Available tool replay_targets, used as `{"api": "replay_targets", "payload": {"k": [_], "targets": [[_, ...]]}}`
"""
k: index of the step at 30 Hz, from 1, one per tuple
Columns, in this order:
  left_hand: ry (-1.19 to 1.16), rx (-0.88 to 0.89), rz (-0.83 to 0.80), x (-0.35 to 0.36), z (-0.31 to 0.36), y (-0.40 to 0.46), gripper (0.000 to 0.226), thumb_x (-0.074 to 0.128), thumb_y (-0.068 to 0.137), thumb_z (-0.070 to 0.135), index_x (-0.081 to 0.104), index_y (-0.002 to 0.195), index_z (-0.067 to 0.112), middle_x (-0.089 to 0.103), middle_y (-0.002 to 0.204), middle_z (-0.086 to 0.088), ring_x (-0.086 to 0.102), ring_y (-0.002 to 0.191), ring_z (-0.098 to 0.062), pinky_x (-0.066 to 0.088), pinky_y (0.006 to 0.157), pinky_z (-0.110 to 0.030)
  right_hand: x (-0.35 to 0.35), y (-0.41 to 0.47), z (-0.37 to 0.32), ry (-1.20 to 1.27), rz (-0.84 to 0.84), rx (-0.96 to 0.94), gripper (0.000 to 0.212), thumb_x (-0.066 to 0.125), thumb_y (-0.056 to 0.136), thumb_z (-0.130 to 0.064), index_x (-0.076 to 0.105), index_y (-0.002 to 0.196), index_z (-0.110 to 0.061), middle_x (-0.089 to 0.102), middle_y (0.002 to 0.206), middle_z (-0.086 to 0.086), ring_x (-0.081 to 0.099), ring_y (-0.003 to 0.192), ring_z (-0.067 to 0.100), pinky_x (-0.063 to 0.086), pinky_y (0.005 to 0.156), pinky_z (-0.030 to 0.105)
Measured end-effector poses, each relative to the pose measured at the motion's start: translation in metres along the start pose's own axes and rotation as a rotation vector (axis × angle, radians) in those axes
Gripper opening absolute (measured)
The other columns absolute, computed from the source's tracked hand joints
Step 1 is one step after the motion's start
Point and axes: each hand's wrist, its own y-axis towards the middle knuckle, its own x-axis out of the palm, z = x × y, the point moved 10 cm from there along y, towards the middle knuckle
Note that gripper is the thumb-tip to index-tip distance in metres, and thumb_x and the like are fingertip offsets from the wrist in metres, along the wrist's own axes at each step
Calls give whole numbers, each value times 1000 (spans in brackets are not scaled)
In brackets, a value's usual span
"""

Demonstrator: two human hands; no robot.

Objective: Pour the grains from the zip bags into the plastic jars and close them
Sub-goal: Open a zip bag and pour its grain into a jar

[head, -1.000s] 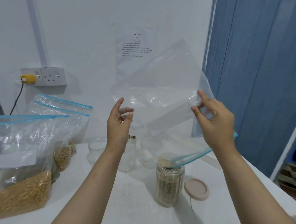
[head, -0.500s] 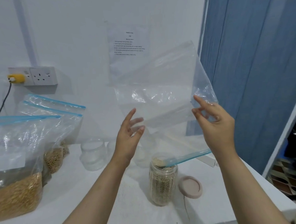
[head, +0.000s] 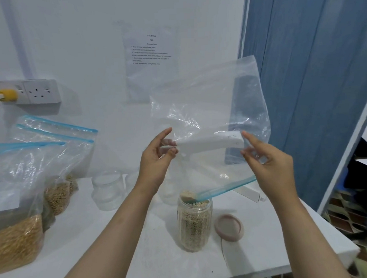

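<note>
Zip bag (head: 208, 107), pinched by left hand (head: 156, 161) and right hand (head: 269, 166), hangs mouth-down over the full jar (head: 194, 221).

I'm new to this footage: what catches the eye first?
An upturned, nearly empty zip bag held mid-frame by both hands, its blue zip dipping into a full jar. A pink lid lies right of the jar; grain bags stand left.
</note>
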Motion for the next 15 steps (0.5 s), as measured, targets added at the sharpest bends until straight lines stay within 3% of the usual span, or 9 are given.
{"api": "replay_targets", "payload": {"k": [3, 7, 12, 15], "targets": [[23, 10, -16, 1, 4, 4, 58, 60, 90, -10, 60, 121, 40, 62, 96, 0, 63, 85, -9, 55, 89, -27, 1, 5, -1, -32, -8, 18, 48, 72, 88, -8, 61, 127, -33, 71, 87, 0, 59, 78, 9, 43, 78, 8], [29, 3, -27, 3, 4, 7, 59, 61, 90, -9, 58, 123, 40, 62, 97, 0, 64, 85, -7, 55, 87, -27, 2, 9, 3, -40, -3, 69, 43, 71, 89, -9, 65, 127, -30, 65, 86, -13, 56, 78, -5, 39, 77, 3], [42, 0, -41, 4, 7, 8, 59, 61, 91, -8, 56, 125, 40, 63, 98, 0, 64, 85, -7, 56, 89, -29, 5, 9, 3, -36, 2, 121, 42, 69, 90, -8, 66, 128, -26, 63, 84, -20, 54, 77, -8, 38, 75, 3], [48, -2, -44, 5, 9, 9, 58, 61, 91, -7, 56, 125, 40, 63, 98, 0, 64, 86, -8, 56, 90, -30, 4, 10, 0, -22, 25, 113, 43, 67, 90, -7, 65, 129, -26, 64, 85, -16, 53, 77, -7, 41, 77, 7]]}}
